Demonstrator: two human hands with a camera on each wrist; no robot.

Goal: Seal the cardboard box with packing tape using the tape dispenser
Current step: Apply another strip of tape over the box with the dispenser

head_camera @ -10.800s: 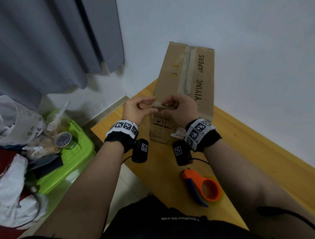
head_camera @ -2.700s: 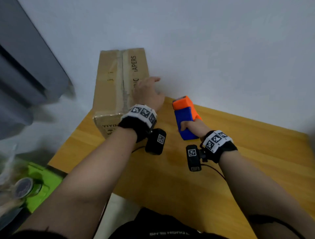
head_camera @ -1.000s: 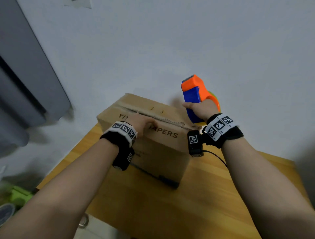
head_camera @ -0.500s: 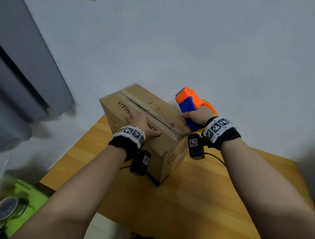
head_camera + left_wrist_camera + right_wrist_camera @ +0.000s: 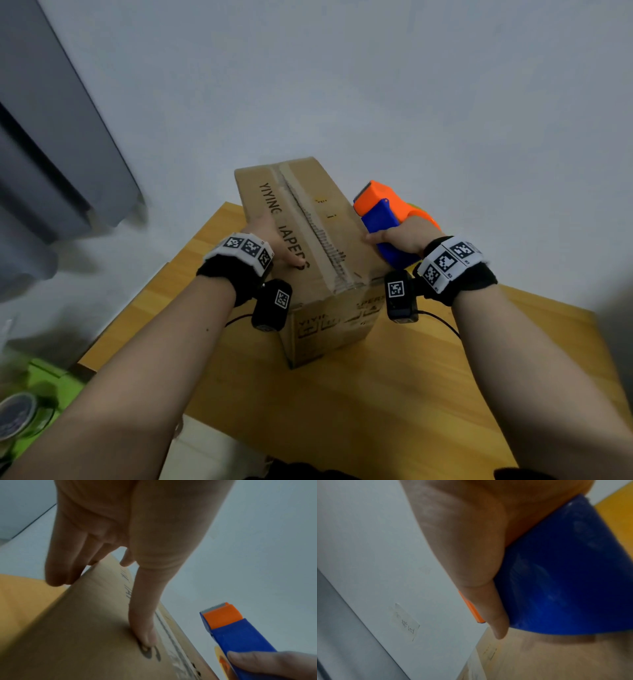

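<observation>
A cardboard box [image 5: 308, 246] stands on a bench [image 5: 394, 394], near its far edge by the wall. The left hand [image 5: 270, 236] lies on the box's top, left of the centre seam. The tape dispenser [image 5: 383, 219], in the right hand [image 5: 400, 236], sits at the box's right edge.

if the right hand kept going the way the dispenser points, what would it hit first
Probably the wall. The right hand holds the dispenser beside the box, blade end aimed up and away past the box's right edge. Nothing else shows in that line, though depth is unclear.
</observation>
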